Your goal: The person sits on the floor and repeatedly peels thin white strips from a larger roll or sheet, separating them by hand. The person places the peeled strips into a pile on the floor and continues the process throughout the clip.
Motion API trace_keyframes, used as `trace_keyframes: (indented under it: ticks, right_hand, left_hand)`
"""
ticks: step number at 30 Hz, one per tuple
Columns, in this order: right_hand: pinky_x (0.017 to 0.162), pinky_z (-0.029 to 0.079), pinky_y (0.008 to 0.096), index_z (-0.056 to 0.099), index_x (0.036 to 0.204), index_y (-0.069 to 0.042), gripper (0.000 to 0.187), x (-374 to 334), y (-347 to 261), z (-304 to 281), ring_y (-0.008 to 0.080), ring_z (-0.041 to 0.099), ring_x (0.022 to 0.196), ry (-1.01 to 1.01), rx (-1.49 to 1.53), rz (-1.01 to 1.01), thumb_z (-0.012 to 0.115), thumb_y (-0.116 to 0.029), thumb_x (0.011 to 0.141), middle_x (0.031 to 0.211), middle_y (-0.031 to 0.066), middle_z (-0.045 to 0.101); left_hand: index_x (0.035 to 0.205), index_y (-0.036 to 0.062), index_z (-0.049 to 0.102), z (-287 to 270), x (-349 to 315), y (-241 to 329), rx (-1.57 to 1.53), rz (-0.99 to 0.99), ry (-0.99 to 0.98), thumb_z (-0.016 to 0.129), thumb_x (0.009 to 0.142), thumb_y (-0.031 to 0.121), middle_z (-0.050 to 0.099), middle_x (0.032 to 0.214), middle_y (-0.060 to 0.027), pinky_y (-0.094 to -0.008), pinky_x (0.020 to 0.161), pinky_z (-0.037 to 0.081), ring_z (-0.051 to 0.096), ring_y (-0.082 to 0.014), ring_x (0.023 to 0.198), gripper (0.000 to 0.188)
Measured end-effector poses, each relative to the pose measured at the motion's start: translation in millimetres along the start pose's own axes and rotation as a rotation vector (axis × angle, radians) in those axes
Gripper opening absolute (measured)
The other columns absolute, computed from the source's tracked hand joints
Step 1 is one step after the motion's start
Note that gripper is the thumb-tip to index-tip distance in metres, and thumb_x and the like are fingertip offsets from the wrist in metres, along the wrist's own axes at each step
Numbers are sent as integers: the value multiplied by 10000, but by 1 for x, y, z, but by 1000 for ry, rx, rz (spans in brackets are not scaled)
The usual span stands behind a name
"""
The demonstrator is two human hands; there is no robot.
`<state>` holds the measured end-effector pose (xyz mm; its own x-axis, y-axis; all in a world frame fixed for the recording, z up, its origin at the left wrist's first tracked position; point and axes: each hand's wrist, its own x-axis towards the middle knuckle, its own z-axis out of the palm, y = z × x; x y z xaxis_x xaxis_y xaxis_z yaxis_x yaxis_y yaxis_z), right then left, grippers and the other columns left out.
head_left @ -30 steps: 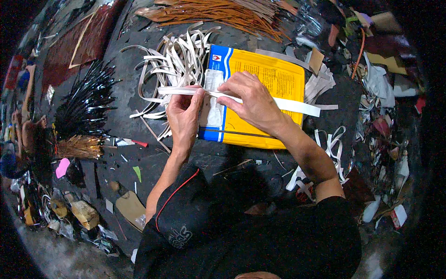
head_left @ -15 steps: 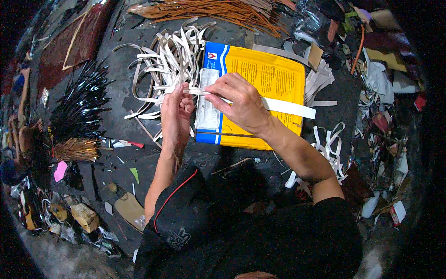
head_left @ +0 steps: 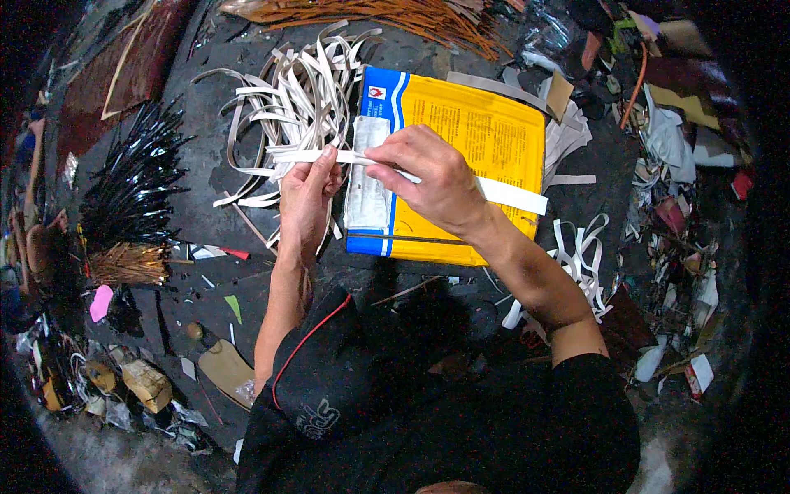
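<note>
A white strip (head_left: 512, 196) runs between my two hands and passes under my right palm, its wide flat end sticking out on the right over a yellow and blue panel (head_left: 469, 111). My left hand (head_left: 308, 193) pinches the strip between thumb and fingers, just left of the panel. Over the panel's blue and white part, the fingertips of my right hand (head_left: 428, 177) close on the same strip. Beyond my left hand lies a tangled heap of white strips (head_left: 309, 95). A grey-white block (head_left: 368, 185) rests on the panel's left side, partly behind the right fingers.
Orange-brown strips (head_left: 370, 20) lie at the far edge. On the left is a bundle of shiny black strips (head_left: 132, 185). More white strips (head_left: 580, 259) curl beside my right forearm. Mixed scraps (head_left: 671, 206) litter the right side. A tan offcut (head_left: 229, 370) lies at the near left.
My left hand has shifted slightly left, and more of the strip shows flat at its thumb. The strip's free right end has drawn a little to the left.
</note>
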<state>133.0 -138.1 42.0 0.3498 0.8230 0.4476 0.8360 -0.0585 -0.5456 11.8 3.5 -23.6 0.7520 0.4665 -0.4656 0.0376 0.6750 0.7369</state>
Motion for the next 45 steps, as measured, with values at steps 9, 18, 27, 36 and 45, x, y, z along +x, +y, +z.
trace_keyframes:
  ticks: [9,18,27,36,45]
  right_hand:
    - [689,487,347,683,915,-55,180,-2,-4,0,246,582,784,-4,-8,56,728,-118,753,824,79,590]
    - [691,488,341,682,919,-56,189,0,-5,2,241,582,785,-17,2,54,738,-110,746,825,76,596]
    - [675,494,335,687,931,-52,205,1,-4,2,233,585,774,-9,11,32,748,-86,739,819,74,601]
    - [673,493,343,674,899,-42,170,1,-4,3,246,582,757,-11,6,31,727,-86,743,810,78,591]
    - [686,497,350,663,883,-43,152,3,-3,3,252,580,754,-21,-24,3,714,-100,752,811,82,583]
  left_hand:
    - [911,13,616,18,-11,12,-345,-3,-27,604,915,205,575,735,5,-188,568,372,461,-58,609,192]
    - [858,44,622,12,-10,9,17,-31,-19,636,906,234,561,713,19,-191,557,343,454,-42,619,196]
    - [855,34,618,4,-3,5,7,-32,-20,627,911,247,579,721,-3,-186,565,353,473,-51,624,221]
    - [845,36,620,-19,20,-8,69,-27,13,650,896,245,572,696,0,-189,538,350,464,-45,595,217]
    - [839,75,623,-46,38,-16,-315,-85,45,631,899,307,574,695,7,-235,578,411,522,-80,636,240]
